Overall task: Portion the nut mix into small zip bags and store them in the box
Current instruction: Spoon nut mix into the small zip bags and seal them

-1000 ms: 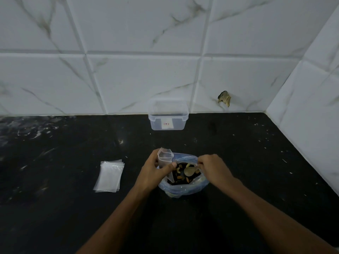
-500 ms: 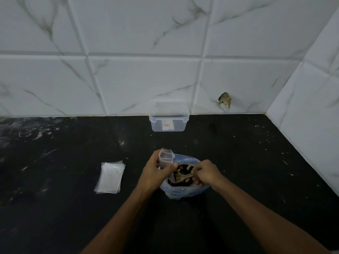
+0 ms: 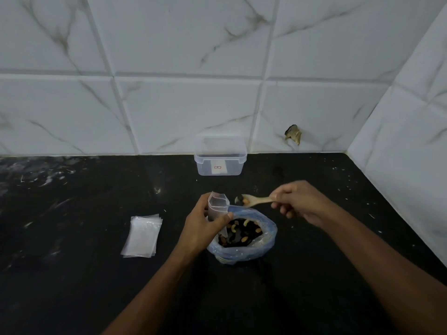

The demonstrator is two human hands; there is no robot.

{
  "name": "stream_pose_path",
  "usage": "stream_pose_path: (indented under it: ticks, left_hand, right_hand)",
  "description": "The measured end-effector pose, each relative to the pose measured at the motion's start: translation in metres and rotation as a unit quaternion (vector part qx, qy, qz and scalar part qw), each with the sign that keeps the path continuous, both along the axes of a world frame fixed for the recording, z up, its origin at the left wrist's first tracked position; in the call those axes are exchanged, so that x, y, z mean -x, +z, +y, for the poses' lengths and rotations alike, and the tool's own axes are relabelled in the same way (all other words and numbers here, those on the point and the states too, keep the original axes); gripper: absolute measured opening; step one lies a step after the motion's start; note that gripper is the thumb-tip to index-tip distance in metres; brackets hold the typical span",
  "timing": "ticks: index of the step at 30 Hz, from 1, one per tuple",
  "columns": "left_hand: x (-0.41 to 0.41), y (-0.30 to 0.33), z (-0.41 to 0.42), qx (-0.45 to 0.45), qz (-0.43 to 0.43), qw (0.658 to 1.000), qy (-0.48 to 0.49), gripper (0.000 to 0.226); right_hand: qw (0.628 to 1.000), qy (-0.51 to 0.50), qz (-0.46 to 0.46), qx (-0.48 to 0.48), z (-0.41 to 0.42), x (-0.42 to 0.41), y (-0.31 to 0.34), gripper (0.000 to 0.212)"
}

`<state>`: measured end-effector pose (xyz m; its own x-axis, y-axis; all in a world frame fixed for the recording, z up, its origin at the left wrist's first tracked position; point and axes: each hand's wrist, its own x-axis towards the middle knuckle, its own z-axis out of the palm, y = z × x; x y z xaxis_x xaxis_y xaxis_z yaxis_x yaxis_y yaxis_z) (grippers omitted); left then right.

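A blue-tinted plastic bag [image 3: 267,247] of nut mix sits open on the black counter. My left hand [image 3: 202,227] grips a small clear zip bag [image 3: 217,205], upright with its mouth held open, at the bag's left rim. My right hand [image 3: 300,200] pinches the handle of a small wooden spoon [image 3: 256,200]. The spoon's bowl carries a few nuts and hovers just right of the zip bag's mouth. A clear plastic box [image 3: 220,157] stands open against the back wall. A stack of empty zip bags [image 3: 142,235] lies flat to the left.
The black counter [image 3: 72,274] meets white marble-look tiled walls at the back and right, forming a corner. A chipped hole [image 3: 294,135] shows in the back wall tile. White specks are scattered on the counter.
My right hand has lifted the spoon out of the nut bag, up and to the right, with nuts on it. My left hand kept the zip bag in place.
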<state>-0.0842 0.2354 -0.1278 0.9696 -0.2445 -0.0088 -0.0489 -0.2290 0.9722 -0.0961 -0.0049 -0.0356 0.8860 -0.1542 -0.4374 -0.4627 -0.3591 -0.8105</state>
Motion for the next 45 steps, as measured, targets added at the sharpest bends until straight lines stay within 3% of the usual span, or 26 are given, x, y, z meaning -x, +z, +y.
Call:
stream_pose_path:
  ticks: [5, 9, 12, 16, 18, 20, 22, 24, 28, 33, 37, 45]
  left_hand:
    - [0.001, 0.007, -0.010, -0.015, 0.001, 1.000, -0.011, 0.051]
    - [0.000, 0.012, -0.017, -0.018, -0.003, 1.000, -0.017, 0.048]
    - [0.000, 0.012, -0.021, -0.015, -0.001, 1.000, -0.015, 0.048]
    - [-0.001, 0.008, -0.024, -0.013, -0.002, 1.000, -0.003, 0.053]
    - [0.000, 0.007, -0.025, -0.010, -0.001, 1.000, 0.002, 0.050]
    - [0.000, 0.007, -0.025, -0.009, -0.002, 1.000, 0.003, 0.049]
    - [0.000, 0.007, -0.024, -0.007, 0.000, 1.000, 0.006, 0.051]
    - [0.000, 0.007, -0.022, -0.006, 0.000, 1.000, 0.015, 0.052]
    - [-0.001, 0.004, -0.014, 0.009, 0.006, 1.000, 0.029, 0.053]
    - [-0.004, 0.002, -0.006, 0.023, -0.004, 0.998, 0.053, 0.054]
    - [-0.002, 0.003, -0.008, 0.021, -0.012, 0.998, 0.050, 0.054]
    - [0.006, 0.005, -0.015, 0.013, -0.025, 0.999, 0.035, 0.055]
  right_hand:
    - [0.997, 0.019, -0.069, 0.014, 0.005, -0.004, 0.037, 0.012]
    - [0.974, 0.082, -0.139, 0.162, 0.026, 0.001, 0.041, 0.012]
    - [0.924, 0.141, -0.205, 0.292, 0.045, 0.009, 0.036, 0.012]
    - [0.812, 0.242, -0.285, 0.448, 0.064, 0.019, 0.019, 0.003]
    - [0.764, 0.276, -0.338, 0.475, 0.071, 0.027, 0.010, 0.023]
    - [0.750, 0.284, -0.372, 0.467, 0.073, 0.033, 0.009, 0.035]
    - [0.751, 0.263, -0.392, 0.461, 0.071, 0.033, 0.011, 0.025]
    - [0.785, 0.210, -0.379, 0.443, 0.065, 0.028, 0.019, 0.003]
    - [0.883, 0.065, -0.334, 0.323, 0.041, 0.024, 0.028, 0.011]
    - [0.933, 0.003, -0.184, 0.309, 0.017, 0.023, -0.017, 0.014]
    - [0.937, 0.041, -0.089, 0.335, 0.028, 0.028, -0.069, 0.015]
    - [0.871, 0.071, -0.125, 0.470, 0.046, 0.038, -0.123, 0.019]
